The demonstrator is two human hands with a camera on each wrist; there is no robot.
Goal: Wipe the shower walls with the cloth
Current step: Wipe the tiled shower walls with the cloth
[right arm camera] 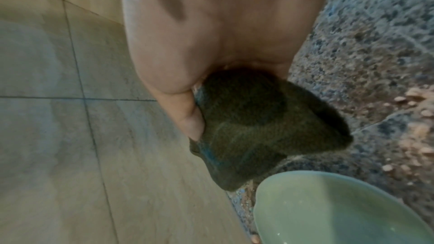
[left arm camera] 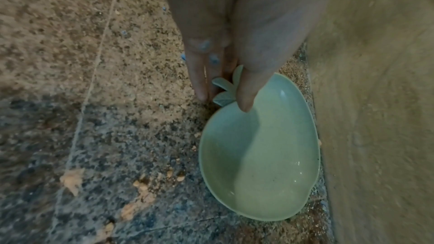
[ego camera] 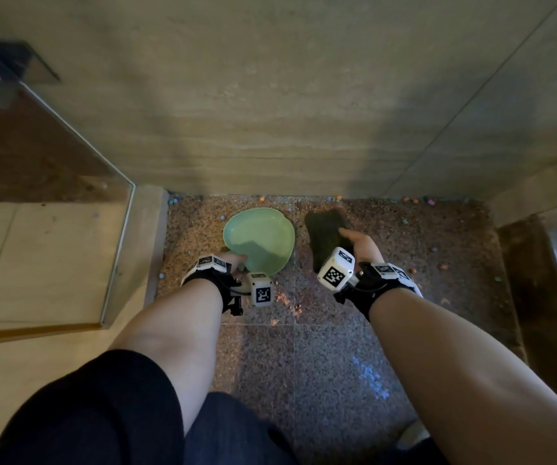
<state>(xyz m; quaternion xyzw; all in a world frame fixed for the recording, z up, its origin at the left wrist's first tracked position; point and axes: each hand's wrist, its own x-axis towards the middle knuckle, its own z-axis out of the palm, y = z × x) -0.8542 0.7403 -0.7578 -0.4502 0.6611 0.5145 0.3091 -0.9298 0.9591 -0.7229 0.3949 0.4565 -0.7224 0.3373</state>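
**Cloth in your right hand, wall straight ahead**

Nearest: your forearms reach down over the speckled floor [ego camera: 304,364].

Left hand [ego camera: 235,261]: thumb over the rim, fingers outside by the leaf handle, pinching the green dish [ego camera: 260,241], which sits on the floor.

Right hand [ego camera: 361,245]: fingers curled round the dark cloth [ego camera: 324,236], thumb pressed on its edge. The cloth's long axis runs away from you, toward the shower wall [ego camera: 270,112].

The wall lies directly beyond the cloth; your right hand is the nearer one. Likely next move: lift and press.

Room: glass panel [ego camera: 52,146] left, side wall right, open wall above.
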